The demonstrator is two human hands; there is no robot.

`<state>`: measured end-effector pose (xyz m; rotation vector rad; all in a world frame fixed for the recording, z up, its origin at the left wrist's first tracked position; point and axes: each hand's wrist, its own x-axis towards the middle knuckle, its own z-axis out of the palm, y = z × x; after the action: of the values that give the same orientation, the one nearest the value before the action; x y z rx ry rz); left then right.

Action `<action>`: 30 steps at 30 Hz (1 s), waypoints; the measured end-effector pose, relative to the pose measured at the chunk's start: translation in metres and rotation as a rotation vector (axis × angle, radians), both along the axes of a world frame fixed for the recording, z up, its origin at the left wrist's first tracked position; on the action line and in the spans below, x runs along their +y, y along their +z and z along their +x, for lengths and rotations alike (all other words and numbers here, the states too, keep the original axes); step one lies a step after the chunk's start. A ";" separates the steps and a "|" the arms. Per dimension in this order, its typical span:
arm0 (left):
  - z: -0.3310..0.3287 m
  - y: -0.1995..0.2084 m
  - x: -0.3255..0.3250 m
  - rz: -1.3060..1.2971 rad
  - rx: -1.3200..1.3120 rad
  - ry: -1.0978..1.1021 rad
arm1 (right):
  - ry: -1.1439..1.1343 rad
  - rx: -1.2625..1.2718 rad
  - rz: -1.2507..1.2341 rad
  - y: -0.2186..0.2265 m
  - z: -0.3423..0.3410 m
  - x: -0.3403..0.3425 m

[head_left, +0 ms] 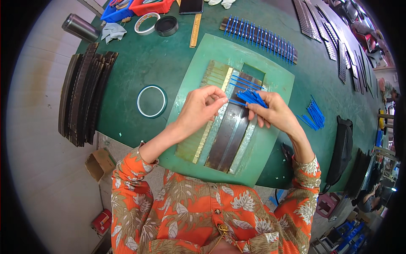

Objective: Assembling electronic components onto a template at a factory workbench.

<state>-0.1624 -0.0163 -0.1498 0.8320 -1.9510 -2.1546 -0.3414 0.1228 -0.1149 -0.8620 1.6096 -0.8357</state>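
My right hand [275, 111] grips a fanned bundle of thin blue sticks [250, 97] between thumb and fingers. My left hand [201, 108] is closed in a pinch at the left end of a single blue stick [237, 103], which lies across a dark flat strip [226, 146]. Several other blue sticks [245, 80] lie crosswise on the strip's far part, above my hands. The strip rests in a jig with a pale ruler-like bar [203, 142] along its left side, on a green board [186, 91]. My fingers hide part of the strip's middle.
A loose pile of blue sticks [314, 114] lies right of the board. Beyond it is a dark strip set with blue sticks [259, 38]. Tape rolls [138, 101], a wooden ruler [195, 30], stacked dark strips [78, 97], a metal cup [80, 27] and a black pouch [339, 148] surround it.
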 end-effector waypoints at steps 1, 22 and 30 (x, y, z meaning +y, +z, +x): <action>-0.002 -0.003 -0.002 -0.215 0.041 0.015 | -0.005 0.040 -0.002 -0.002 -0.003 -0.003; -0.015 -0.022 0.001 -1.320 0.116 -0.145 | -0.102 0.133 0.023 -0.015 -0.018 -0.010; -0.017 0.000 0.009 -0.701 0.163 -0.147 | -0.157 0.156 0.037 0.016 -0.009 0.021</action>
<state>-0.1790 -0.0074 -0.1496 0.3820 -2.4720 -1.3484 -0.3506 0.1438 -0.0991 -0.7986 1.8429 -0.8620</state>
